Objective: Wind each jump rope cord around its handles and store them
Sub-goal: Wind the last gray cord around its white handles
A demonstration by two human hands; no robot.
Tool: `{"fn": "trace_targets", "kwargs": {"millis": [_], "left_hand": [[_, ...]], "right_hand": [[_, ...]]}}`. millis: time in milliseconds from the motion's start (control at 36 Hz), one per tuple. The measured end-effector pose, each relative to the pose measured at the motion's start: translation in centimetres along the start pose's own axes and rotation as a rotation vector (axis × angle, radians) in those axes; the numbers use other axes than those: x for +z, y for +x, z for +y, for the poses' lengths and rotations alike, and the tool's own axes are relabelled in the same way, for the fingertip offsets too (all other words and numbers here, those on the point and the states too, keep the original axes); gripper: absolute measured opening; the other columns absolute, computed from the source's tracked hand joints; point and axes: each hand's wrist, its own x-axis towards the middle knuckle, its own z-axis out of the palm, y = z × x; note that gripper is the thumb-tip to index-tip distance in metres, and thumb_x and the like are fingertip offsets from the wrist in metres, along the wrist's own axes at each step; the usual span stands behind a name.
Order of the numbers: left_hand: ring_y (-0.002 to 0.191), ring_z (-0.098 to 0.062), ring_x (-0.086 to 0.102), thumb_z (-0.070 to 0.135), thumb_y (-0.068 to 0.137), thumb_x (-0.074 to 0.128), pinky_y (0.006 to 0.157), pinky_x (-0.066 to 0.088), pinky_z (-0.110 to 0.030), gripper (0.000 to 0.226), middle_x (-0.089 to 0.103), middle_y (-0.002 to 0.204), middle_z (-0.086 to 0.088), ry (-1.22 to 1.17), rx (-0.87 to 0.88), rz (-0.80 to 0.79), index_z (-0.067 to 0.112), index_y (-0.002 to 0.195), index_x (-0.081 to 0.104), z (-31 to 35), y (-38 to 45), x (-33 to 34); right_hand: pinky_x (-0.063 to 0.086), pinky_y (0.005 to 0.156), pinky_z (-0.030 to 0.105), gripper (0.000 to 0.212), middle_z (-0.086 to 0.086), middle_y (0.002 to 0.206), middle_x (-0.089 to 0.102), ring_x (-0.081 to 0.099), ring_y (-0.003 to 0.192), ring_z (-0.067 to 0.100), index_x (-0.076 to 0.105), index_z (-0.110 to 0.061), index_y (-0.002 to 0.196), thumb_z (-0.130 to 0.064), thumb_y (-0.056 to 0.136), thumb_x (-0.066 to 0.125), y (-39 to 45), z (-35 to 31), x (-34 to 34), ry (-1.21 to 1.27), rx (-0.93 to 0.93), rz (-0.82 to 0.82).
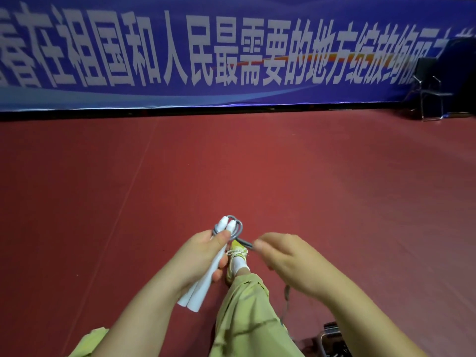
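My left hand (199, 258) grips two white jump rope handles (203, 276) side by side, their tips pointing up and away from me. A grey cord (238, 231) loops around the upper ends of the handles. My right hand (286, 261) pinches the cord just right of the handles, pulled taut. The rest of the cord (286, 295) trails down below my right wrist toward the floor.
I sit on a red sports floor (257, 176) with one leg in olive trousers (244, 310) and a yellow shoe (235, 253) stretched out under my hands. A blue banner (231, 55) lines the far edge. A folding chair (432, 96) stands at right. A dark object (332, 336) lies at bottom right.
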Motion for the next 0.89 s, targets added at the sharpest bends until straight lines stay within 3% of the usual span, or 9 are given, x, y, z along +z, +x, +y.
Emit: {"fn": "trace_targets", "kwargs": {"millis": [56, 167, 306, 417, 556, 611, 722, 833, 889], "left_hand": [[0.040, -0.015, 0.039, 0.039, 0.096, 0.049, 0.043, 0.033, -0.022, 0.033, 0.047, 0.054, -0.003, 0.031, -0.008, 0.040, 0.010, 0.080, 0.047, -0.4, 0.0, -0.6], [0.044, -0.017, 0.042, 0.046, 0.094, 0.051, 0.047, 0.033, -0.023, 0.035, 0.049, 0.058, -0.002, 0.161, -0.010, 0.034, 0.013, 0.081, 0.049, -0.7, -0.1, -0.8], [0.050, -0.014, 0.045, 0.049, 0.086, 0.054, 0.056, 0.039, -0.028, 0.026, 0.053, 0.060, 0.005, 0.322, 0.079, -0.135, 0.025, 0.077, 0.058, 0.0, -1.0, 0.3], [0.054, -0.016, 0.045, 0.034, 0.096, 0.050, 0.054, 0.039, -0.029, 0.016, 0.050, 0.060, 0.008, 0.356, 0.128, -0.287, 0.022, 0.087, 0.056, 0.6, -1.9, 1.3], [0.051, -0.014, 0.048, 0.029, 0.093, 0.051, 0.055, 0.043, -0.030, 0.015, 0.051, 0.060, 0.009, 0.377, 0.170, -0.409, 0.020, 0.081, 0.049, 1.2, -2.9, 2.4], [0.049, -0.012, 0.048, 0.045, 0.082, 0.054, 0.051, 0.043, -0.026, 0.031, 0.053, 0.058, 0.010, 0.275, 0.186, -0.429, 0.014, 0.084, 0.047, 1.3, -3.4, 2.5], [0.044, -0.013, 0.050, 0.076, 0.057, 0.069, 0.043, 0.042, -0.021, 0.075, 0.056, 0.057, 0.004, 0.037, 0.231, -0.359, 0.010, 0.088, 0.050, 1.2, -3.5, 1.9], [0.040, -0.017, 0.045, 0.057, 0.076, 0.059, 0.039, 0.038, -0.021, 0.044, 0.050, 0.056, -0.008, -0.173, 0.190, -0.188, 0.013, 0.084, 0.064, 1.7, -3.3, 1.2], [0.040, -0.018, 0.044, 0.050, 0.075, 0.053, 0.039, 0.038, -0.021, 0.048, 0.050, 0.057, -0.009, -0.167, 0.169, -0.110, 0.006, 0.091, 0.059, 1.7, -3.1, 0.8]], "right_hand": [[0.039, 0.065, 0.033, 0.023, -0.010, 0.072, 0.055, 0.047, 0.066, 0.007, 0.063, -0.024, 0.098, -0.041, 0.092, 0.051, -0.8, 0.0, -0.7, -0.241, -0.096, -0.044], [0.035, 0.061, 0.020, 0.023, -0.015, 0.074, 0.052, 0.045, 0.074, 0.008, 0.066, -0.023, 0.101, -0.033, 0.089, 0.050, -1.7, -0.8, -1.6, -0.387, -0.326, 0.012], [0.034, 0.055, 0.012, 0.011, -0.023, 0.061, 0.056, 0.052, 0.060, -0.002, 0.069, -0.026, 0.079, -0.020, 0.088, 0.065, -0.7, -2.0, -3.8, -0.092, -0.324, 0.068], [0.043, 0.058, 0.027, 0.015, -0.011, 0.064, 0.061, 0.052, 0.059, 0.003, 0.063, -0.034, 0.070, -0.026, 0.081, 0.065, 0.7, -2.7, -4.4, 0.153, -0.285, 0.008], [0.036, 0.051, 0.016, 0.012, -0.012, 0.054, 0.052, 0.042, 0.051, 0.001, 0.061, -0.017, 0.073, -0.017, 0.084, 0.064, 2.6, -2.5, -3.6, 0.397, -0.218, -0.208], [0.033, 0.049, 0.016, 0.014, -0.012, 0.054, 0.050, 0.040, 0.049, 0.002, 0.057, -0.012, 0.071, -0.019, 0.081, 0.063, 3.3, -2.0, -3.0, 0.540, -0.149, -0.265], [0.023, 0.043, 0.021, 0.027, 0.002, 0.055, 0.041, 0.033, 0.044, 0.010, 0.053, -0.019, 0.059, -0.033, 0.075, 0.067, 3.9, -1.1, -1.2, 0.767, 0.013, -0.229], [0.021, 0.040, 0.018, 0.044, 0.004, 0.054, 0.044, 0.028, 0.042, 0.011, 0.061, -0.013, 0.066, -0.046, 0.089, 0.044, 2.9, -0.4, 0.2, 0.774, -0.006, -0.097], [0.024, 0.043, 0.019, 0.052, -0.001, 0.055, 0.046, 0.030, 0.046, 0.010, 0.067, -0.009, 0.076, -0.050, 0.092, 0.039, 2.0, -0.1, 0.8, 0.736, -0.032, -0.064]]}}
